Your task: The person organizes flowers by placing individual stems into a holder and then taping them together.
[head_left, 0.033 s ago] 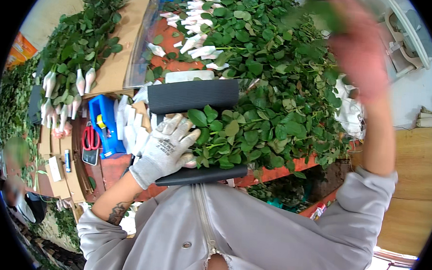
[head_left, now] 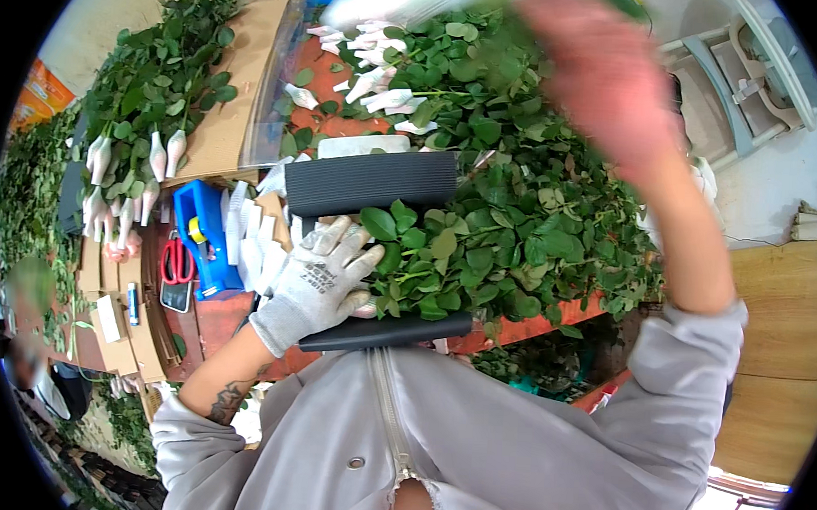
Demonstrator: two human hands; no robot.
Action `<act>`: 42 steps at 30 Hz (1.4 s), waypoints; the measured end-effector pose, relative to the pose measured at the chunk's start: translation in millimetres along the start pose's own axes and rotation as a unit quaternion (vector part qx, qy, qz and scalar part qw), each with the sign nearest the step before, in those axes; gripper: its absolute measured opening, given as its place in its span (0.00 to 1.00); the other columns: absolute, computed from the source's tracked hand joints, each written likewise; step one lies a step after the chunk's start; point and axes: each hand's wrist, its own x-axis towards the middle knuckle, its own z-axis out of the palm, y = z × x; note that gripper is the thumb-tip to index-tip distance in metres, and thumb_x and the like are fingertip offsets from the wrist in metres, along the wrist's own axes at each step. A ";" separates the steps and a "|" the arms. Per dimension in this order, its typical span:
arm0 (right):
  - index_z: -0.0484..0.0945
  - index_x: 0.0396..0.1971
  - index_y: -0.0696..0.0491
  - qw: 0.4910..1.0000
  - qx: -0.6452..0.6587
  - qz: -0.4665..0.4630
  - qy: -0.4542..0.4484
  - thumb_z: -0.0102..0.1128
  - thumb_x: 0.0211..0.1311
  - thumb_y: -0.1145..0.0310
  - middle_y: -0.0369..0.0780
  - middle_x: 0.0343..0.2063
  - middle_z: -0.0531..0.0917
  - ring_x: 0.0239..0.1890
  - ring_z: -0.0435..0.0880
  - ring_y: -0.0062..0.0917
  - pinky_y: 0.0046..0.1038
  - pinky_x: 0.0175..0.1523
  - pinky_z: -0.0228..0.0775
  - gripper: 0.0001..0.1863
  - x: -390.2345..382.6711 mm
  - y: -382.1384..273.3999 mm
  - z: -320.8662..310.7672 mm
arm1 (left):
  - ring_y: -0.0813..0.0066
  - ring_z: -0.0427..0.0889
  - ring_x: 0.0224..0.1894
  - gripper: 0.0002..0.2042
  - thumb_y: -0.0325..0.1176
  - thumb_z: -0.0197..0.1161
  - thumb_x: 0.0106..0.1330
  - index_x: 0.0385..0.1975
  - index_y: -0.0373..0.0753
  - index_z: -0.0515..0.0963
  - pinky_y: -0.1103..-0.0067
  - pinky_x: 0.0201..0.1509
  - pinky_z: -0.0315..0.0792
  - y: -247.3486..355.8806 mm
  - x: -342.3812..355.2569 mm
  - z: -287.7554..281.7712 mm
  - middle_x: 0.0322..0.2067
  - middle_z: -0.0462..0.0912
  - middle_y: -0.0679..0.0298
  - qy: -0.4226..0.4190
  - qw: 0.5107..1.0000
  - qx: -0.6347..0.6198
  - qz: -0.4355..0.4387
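Note:
My left hand (head_left: pixel 319 278), in a grey-white glove, lies with fingers spread over the head end of a leafy rose bunch (head_left: pixel 482 259). A pale bud shows beside its thumb; anything else under the palm is hidden. The bunch rests between a ribbed black pad (head_left: pixel 371 184) and a second black pad (head_left: pixel 386 330) against my body. My bare right hand (head_left: pixel 603 76) is raised at the upper right, smeared by motion. It grips a blurred rose (head_left: pixel 394 3) whose pale wrapped head points left. Below that lie more roses with white-sleeved buds (head_left: pixel 381 78).
A blue tape dispenser (head_left: pixel 204 240) and red-handled scissors (head_left: pixel 177 261) sit at the left, near cardboard pieces (head_left: pixel 132 333). More sleeved roses (head_left: pixel 149 84) hang over a cardboard sheet (head_left: pixel 243 71). A pale plastic chair (head_left: pixel 722 87) stands at the far right.
My right hand has swept leftward, bringing the blurred rose head into view over the far pile. My left hand keeps its place on the bunch.

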 end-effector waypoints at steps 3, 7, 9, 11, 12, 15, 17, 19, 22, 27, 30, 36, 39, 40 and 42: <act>0.72 0.42 0.50 0.995 0.037 -0.043 -0.079 0.52 0.55 0.73 0.43 0.39 0.78 0.40 0.81 0.31 0.28 0.40 0.75 0.13 45.9 -59.1 68.1 | 0.49 0.63 0.61 0.28 0.39 0.66 0.49 0.53 0.38 0.72 0.61 0.63 0.59 -2.4 2.8 -7.2 0.53 0.70 0.52 0.037 0.998 -0.047 0.026; 0.70 0.50 0.46 0.989 0.106 -0.061 -0.081 0.55 0.55 0.67 0.41 0.48 0.75 0.48 0.77 0.31 0.30 0.51 0.68 0.20 38.4 -105.5 126.9 | 0.58 0.76 0.45 0.20 0.32 0.68 0.46 0.42 0.39 0.78 0.67 0.48 0.70 -15.0 -14.0 -16.6 0.43 0.78 0.57 0.157 0.985 -0.073 0.024; 0.69 0.54 0.42 0.988 0.145 -0.054 0.020 0.60 0.52 0.60 0.37 0.52 0.72 0.50 0.74 0.27 0.30 0.54 0.65 0.26 11.4 -121.0 104.5 | 0.62 0.78 0.39 0.15 0.32 0.67 0.47 0.38 0.41 0.80 0.70 0.42 0.71 -20.2 -30.6 -18.4 0.39 0.80 0.62 0.139 0.987 -0.084 0.008; 0.75 0.46 0.41 0.948 0.287 -0.131 -0.047 0.63 0.49 0.58 0.33 0.47 0.75 0.48 0.75 0.25 0.29 0.50 0.66 0.21 -22.9 -134.5 72.4 | 0.66 0.77 0.32 0.12 0.34 0.67 0.48 0.35 0.44 0.80 0.72 0.36 0.69 -24.2 -33.1 -14.5 0.32 0.78 0.66 0.133 0.988 -0.075 -0.001; 0.77 0.43 0.41 0.924 0.346 -0.154 -0.057 0.62 0.49 0.59 0.33 0.44 0.77 0.46 0.76 0.26 0.28 0.46 0.68 0.18 -48.2 -145.6 69.7 | 0.67 0.77 0.32 0.12 0.35 0.67 0.49 0.35 0.44 0.80 0.72 0.35 0.69 -24.8 -29.8 -11.8 0.31 0.78 0.67 0.120 0.990 -0.080 0.009; 0.75 0.42 0.50 0.840 0.417 -0.225 -0.264 0.59 0.51 0.57 0.38 0.34 0.78 0.37 0.79 0.34 0.33 0.40 0.70 0.19 -80.8 -169.0 67.8 | 0.69 0.76 0.31 0.12 0.38 0.67 0.50 0.35 0.46 0.79 0.71 0.33 0.68 -19.7 -23.2 0.2 0.29 0.75 0.69 0.097 0.993 -0.049 0.049; 0.74 0.41 0.51 0.843 0.347 -0.201 -0.359 0.58 0.53 0.57 0.39 0.32 0.78 0.36 0.79 0.35 0.34 0.39 0.69 0.19 -84.2 -177.5 71.5 | 0.69 0.76 0.31 0.12 0.37 0.67 0.50 0.35 0.47 0.79 0.71 0.33 0.69 -26.5 -18.3 8.8 0.30 0.75 0.69 0.100 0.991 -0.039 0.077; 0.72 0.36 0.53 0.858 0.344 -0.209 -0.319 0.59 0.52 0.58 0.41 0.30 0.79 0.35 0.80 0.36 0.36 0.36 0.71 0.17 -88.7 -182.7 78.0 | 0.67 0.76 0.30 0.12 0.35 0.66 0.49 0.35 0.46 0.80 0.71 0.32 0.69 -29.4 -16.4 9.1 0.28 0.76 0.68 0.085 0.994 -0.043 0.056; 0.71 0.34 0.55 0.859 0.361 -0.204 -0.302 0.59 0.51 0.59 0.43 0.29 0.79 0.34 0.81 0.37 0.37 0.34 0.72 0.17 -91.7 -191.6 93.0 | 0.64 0.77 0.29 0.10 0.33 0.64 0.51 0.35 0.46 0.81 0.70 0.33 0.70 -29.0 -13.2 7.5 0.27 0.76 0.66 0.078 0.994 -0.066 0.030; 0.70 0.35 0.56 0.839 0.339 -0.250 -0.345 0.60 0.51 0.61 0.43 0.27 0.80 0.32 0.82 0.36 0.36 0.34 0.72 0.17 -70.1 -189.9 75.1 | 0.65 0.78 0.34 0.12 0.40 0.62 0.55 0.38 0.48 0.80 0.70 0.37 0.72 -34.2 -12.4 17.4 0.28 0.76 0.67 0.033 0.998 -0.060 -0.005; 0.70 0.39 0.56 0.858 0.373 -0.240 -0.259 0.60 0.51 0.60 0.43 0.26 0.80 0.31 0.81 0.37 0.36 0.34 0.72 0.19 -74.8 -196.2 87.8 | 0.67 0.79 0.37 0.14 0.44 0.59 0.57 0.41 0.50 0.79 0.70 0.39 0.73 -37.4 -7.6 14.5 0.31 0.78 0.67 -0.017 0.997 -0.078 -0.021; 0.70 0.42 0.51 0.835 0.472 -0.111 -0.261 0.59 0.52 0.59 0.39 0.29 0.80 0.33 0.79 0.36 0.36 0.40 0.67 0.19 -102.6 -200.3 123.1 | 0.67 0.80 0.29 0.10 0.27 0.60 0.57 0.40 0.39 0.80 0.76 0.33 0.73 -27.8 -22.4 3.4 0.31 0.82 0.62 0.156 0.930 -0.283 -0.174; 0.70 0.45 0.50 0.865 0.451 -0.104 -0.193 0.60 0.51 0.59 0.39 0.30 0.80 0.36 0.79 0.35 0.35 0.43 0.67 0.21 -110.0 -209.1 126.8 | 0.85 0.74 0.23 0.08 0.27 0.57 0.63 0.38 0.33 0.80 0.85 0.26 0.70 -31.9 -59.8 13.2 0.24 0.78 0.68 0.022 0.746 -0.525 -0.408; 0.70 0.47 0.49 0.817 0.505 -0.106 -0.258 0.61 0.50 0.60 0.40 0.33 0.80 0.38 0.79 0.36 0.36 0.46 0.66 0.23 -103.7 -207.7 131.8 | 0.86 0.73 0.22 0.08 0.28 0.58 0.63 0.38 0.33 0.80 0.85 0.26 0.70 -28.6 -57.8 15.4 0.23 0.78 0.69 -0.021 0.758 -0.505 -0.411; 0.70 0.48 0.51 0.828 0.481 -0.114 -0.266 0.60 0.52 0.58 0.42 0.33 0.80 0.39 0.79 0.37 0.37 0.43 0.68 0.23 -100.6 -203.5 125.4 | 0.85 0.74 0.20 0.11 0.32 0.63 0.61 0.39 0.33 0.80 0.84 0.26 0.71 -25.6 -52.9 24.1 0.23 0.79 0.67 -0.065 0.749 -0.516 -0.409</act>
